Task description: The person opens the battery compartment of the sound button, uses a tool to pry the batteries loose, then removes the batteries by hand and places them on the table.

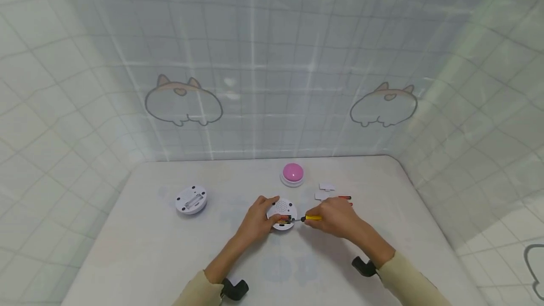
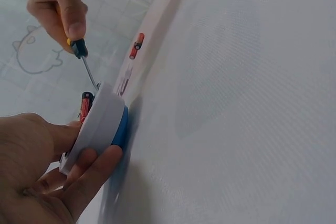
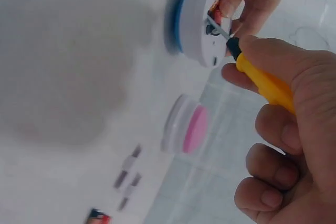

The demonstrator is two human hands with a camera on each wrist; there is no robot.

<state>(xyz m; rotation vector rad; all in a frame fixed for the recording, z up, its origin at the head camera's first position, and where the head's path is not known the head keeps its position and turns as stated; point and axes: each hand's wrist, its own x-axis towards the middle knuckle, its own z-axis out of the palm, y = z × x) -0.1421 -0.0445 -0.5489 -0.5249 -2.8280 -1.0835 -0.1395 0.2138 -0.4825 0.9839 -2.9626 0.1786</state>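
My left hand (image 1: 256,219) grips a round white push-button unit (image 1: 282,206), its underside facing up and its blue side (image 2: 121,128) down toward the table. Red-and-black batteries (image 1: 284,218) lie at the open compartment, with the left thumb against them; in the left wrist view one battery (image 2: 85,107) stands up at an angle from the rim. In my right hand (image 1: 335,216) is a yellow-handled screwdriver (image 1: 313,218). Its metal shaft (image 3: 218,27) reaches to the end of the compartment beside the batteries. The exact contact at its tip is too small to tell.
Behind the held unit stands a pink-topped button (image 1: 293,172). Small white covers (image 1: 327,186) and loose batteries (image 1: 345,197) lie near the right hand. Far to the left, another white unit (image 1: 191,199) rests underside up. A patterned curtain (image 1: 272,122) borders the table's back.
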